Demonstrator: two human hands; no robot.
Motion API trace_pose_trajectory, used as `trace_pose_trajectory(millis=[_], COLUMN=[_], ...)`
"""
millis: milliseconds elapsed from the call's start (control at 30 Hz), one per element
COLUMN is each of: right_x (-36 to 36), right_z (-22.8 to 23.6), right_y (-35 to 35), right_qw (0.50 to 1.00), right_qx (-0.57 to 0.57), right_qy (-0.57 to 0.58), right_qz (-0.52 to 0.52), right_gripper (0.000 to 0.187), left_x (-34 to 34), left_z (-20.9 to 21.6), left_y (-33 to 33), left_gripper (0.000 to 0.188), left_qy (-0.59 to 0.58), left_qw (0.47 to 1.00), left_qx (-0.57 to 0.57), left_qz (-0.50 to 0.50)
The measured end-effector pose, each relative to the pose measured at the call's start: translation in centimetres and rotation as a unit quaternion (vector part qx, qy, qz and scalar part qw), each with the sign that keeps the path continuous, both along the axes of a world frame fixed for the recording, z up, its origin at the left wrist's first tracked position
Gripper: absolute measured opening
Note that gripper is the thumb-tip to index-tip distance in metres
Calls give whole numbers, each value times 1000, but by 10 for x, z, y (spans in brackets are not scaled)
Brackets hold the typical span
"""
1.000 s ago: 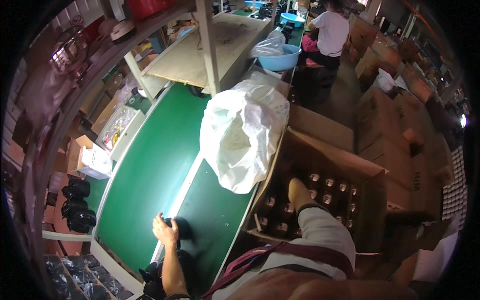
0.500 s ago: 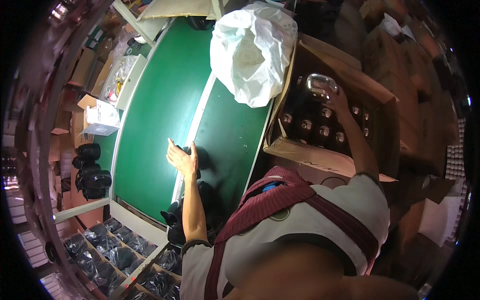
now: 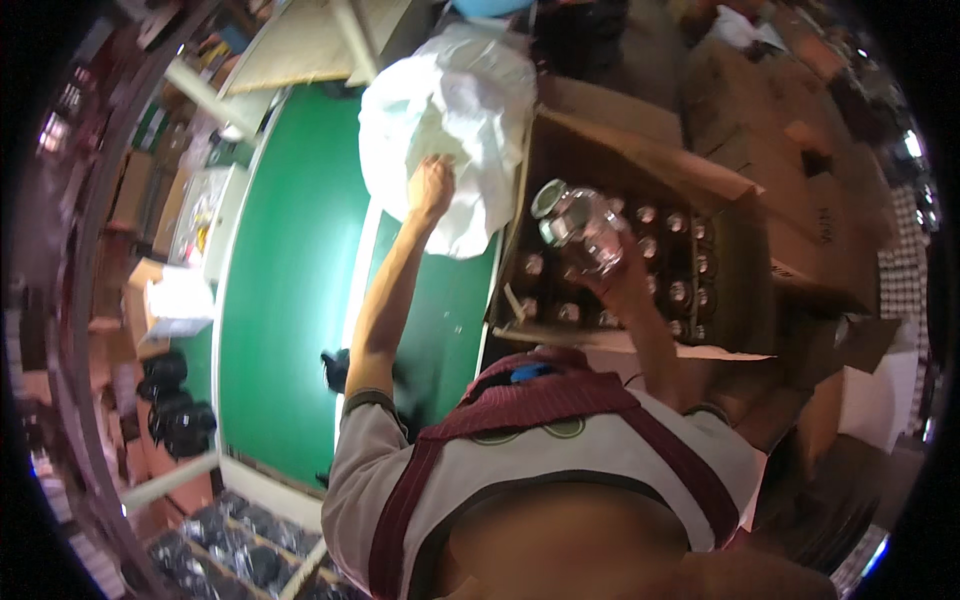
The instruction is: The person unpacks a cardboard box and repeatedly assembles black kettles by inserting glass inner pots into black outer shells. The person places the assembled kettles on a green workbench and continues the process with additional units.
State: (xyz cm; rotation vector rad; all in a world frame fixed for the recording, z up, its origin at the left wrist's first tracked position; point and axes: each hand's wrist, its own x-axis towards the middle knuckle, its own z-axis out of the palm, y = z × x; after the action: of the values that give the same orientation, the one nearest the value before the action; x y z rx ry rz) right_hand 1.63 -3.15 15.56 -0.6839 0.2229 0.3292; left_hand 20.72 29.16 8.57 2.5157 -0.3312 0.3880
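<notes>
Green work surface (image 3: pixel 290 250) is stretching out left of the fingers of the left hand (image 3: pixel 432 187) and nearer the body, a pale strip running lengthwise along it. White plastic bag (image 3: pixel 470 100) is lying around and beyond those same fingers, its mouth spreading open. Left fingers are curling together at the bag's opening; cannot tell whether they are pinching anything. Right hand (image 3: pixel 615 275) is clamping its fingers on a clear glass jar (image 3: pixel 585 225), which is tilting, its rim pointing up and left, toward the left-hand side. Open carton (image 3: pixel 640 165) is sitting beneath and around the right fingers, with rows of glass pieces (image 3: pixel 678 292) showing inside. Stacked cartons (image 3: pixel 800 210) are standing farther right of these fingers. Black object (image 3: pixel 335 370) is resting on the green surface, nearer the body than the left fingers; black items (image 3: pixel 185 425) are standing farther left of them.
</notes>
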Motion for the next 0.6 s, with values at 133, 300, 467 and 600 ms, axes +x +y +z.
trace_pose_trajectory(millis=[133,300,467,600], right_x=[-5,-8,8,20], right_z=[20,26,25,27], right_y=[-6,-33,-35,-34], right_qw=[994,994,997,997], right_qx=[-87,-97,-71,-67], right_qy=[33,5,20,1], right_qz=[-57,-58,-32,-34], right_gripper=[75,72,73,70], left_x=[106,137,115,64], left_z=[-89,-117,-106,-41], left_y=[-23,-28,-4,-11], left_gripper=[23,18,12,13], left_qy=[118,-13,24,-39], left_qw=[970,947,948,991], left_qx=[194,310,310,126], left_qz=[92,87,65,36])
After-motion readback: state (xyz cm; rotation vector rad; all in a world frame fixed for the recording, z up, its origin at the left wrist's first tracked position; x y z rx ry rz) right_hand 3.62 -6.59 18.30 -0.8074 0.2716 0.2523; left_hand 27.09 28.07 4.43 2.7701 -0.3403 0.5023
